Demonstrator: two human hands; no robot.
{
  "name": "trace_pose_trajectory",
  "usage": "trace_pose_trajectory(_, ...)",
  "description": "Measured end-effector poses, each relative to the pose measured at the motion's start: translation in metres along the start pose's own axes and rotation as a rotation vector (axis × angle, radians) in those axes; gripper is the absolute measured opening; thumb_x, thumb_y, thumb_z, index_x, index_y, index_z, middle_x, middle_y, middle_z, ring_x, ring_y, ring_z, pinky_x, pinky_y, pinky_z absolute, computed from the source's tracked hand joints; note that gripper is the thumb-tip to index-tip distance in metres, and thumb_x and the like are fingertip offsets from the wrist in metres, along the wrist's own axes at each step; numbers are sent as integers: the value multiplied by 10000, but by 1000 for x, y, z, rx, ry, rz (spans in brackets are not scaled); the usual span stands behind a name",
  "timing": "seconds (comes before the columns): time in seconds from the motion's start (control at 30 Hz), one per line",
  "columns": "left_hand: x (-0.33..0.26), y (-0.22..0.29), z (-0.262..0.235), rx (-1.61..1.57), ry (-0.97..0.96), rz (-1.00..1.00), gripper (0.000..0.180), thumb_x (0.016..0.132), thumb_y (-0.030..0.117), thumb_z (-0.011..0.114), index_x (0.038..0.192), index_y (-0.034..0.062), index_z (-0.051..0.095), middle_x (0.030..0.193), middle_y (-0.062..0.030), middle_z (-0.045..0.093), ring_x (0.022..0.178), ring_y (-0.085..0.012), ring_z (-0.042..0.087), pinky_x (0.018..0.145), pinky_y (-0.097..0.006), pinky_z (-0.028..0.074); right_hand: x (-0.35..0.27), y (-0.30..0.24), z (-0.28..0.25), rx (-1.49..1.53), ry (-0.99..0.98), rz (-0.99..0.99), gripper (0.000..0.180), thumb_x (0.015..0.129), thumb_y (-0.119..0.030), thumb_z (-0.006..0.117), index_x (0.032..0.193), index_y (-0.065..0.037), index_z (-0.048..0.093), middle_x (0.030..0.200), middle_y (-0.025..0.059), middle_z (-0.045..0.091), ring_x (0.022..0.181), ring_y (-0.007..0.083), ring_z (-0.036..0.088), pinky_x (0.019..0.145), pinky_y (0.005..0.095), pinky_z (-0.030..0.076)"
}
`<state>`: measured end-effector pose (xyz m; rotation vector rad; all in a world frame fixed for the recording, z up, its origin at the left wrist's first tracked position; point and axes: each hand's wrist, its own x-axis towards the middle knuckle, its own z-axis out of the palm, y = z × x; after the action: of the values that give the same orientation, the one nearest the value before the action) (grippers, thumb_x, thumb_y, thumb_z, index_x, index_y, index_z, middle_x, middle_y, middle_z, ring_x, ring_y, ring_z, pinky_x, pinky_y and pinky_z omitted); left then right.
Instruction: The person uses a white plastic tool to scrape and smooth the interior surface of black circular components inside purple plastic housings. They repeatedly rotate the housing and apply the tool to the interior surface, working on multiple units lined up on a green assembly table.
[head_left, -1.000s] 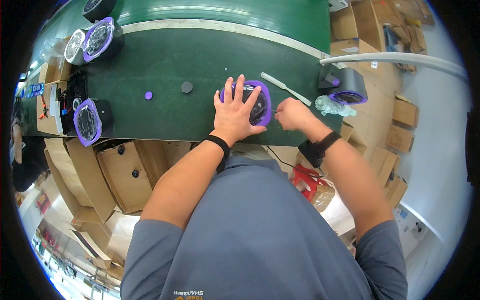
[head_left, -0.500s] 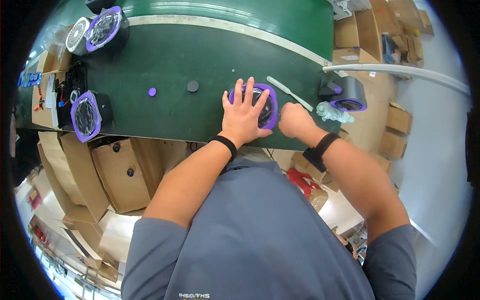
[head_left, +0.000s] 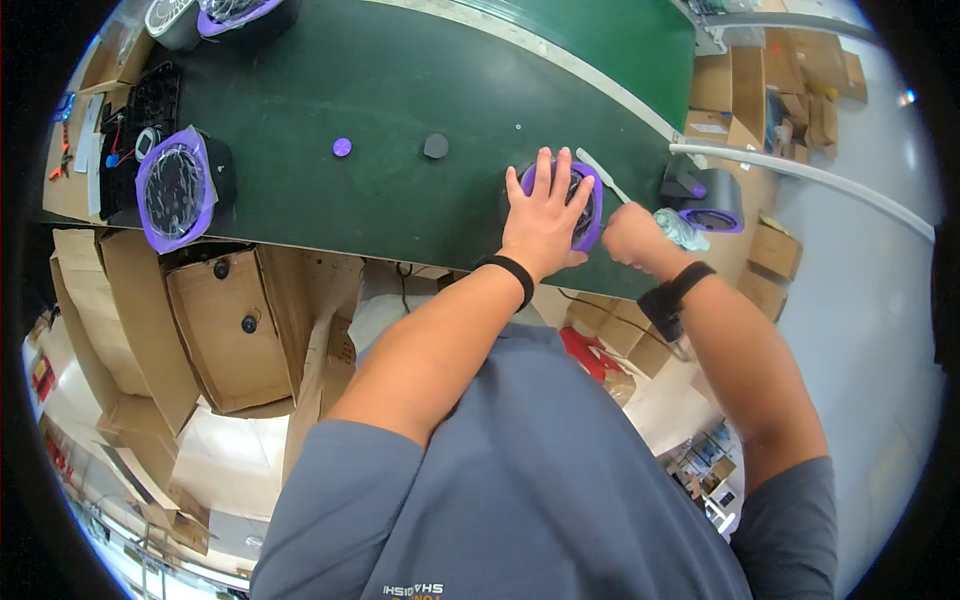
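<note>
From the head camera I look straight down on a dark green table (head_left: 400, 90) and my own two forearms coming up from the lower edge. My left hand (head_left: 543, 215) lies flat on a round black part with a purple ring (head_left: 590, 205), fingers spread wide and pressing down on its top; the part sits near the table's front edge, at about one o'clock from the picture's centre. My right hand (head_left: 632, 235) is just beside it at three o'clock of the ring, curled into a loose fist; I cannot tell what the fingers pinch, since they are turned away from me. A crumpled clear plastic wrapper (head_left: 682, 230) lies touching that hand's far side. A pale flat stick (head_left: 602, 175) rests on the table at twelve o'clock of the right hand, slanting away. Both wrists carry black bands. Further left, at ten o'clock, another purple-ringed round part (head_left: 176, 190) stands on its edge near the table rim, and a small purple disc (head_left: 342, 147) and a dark disc (head_left: 436, 146) lie apart on the green surface. Cardboard boxes (head_left: 220, 330) stack below the table.
</note>
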<state>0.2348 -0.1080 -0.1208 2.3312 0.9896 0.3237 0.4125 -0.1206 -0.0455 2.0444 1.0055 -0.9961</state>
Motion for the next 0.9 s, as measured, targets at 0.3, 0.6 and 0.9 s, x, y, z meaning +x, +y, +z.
trace_pose_trajectory(0.3, 1, -1, -3, -3, -13, 14, 1209, 601, 623, 962, 1645, 278, 461, 1754, -233, 270, 1613, -481, 235, 1153, -801, 327, 6, 28, -12, -158, 116, -381, 233, 922, -112, 644, 999, 32, 811, 911, 276, 785, 906, 466, 777, 784, 525, 631)
trace_pose_trajectory(0.6, 2, 0, -3, -6, -59, -19, 1203, 622, 628, 953, 1654, 287, 438, 1765, -217, 242, 1618, -478, 210, 1168, -793, 307, -4, 11, 9, -240, 246, -280, 184, 907, -39, 651, 959, 60, 797, 958, 267, 793, 885, 407, 808, 779, 492, 658)
trace_pose_trajectory(0.9, 2, 1, -5, 22, -60, -24, 1194, 627, 641, 949, 1648, 279, 448, 1762, -223, 252, 1619, -484, 214, 1168, -784, 308, -8, -4, -3, -480, 145, -352, 169, 901, -145, 714, 929, -38, 842, 1085, 253, 793, 922, 409, 792, 776, 476, 647)
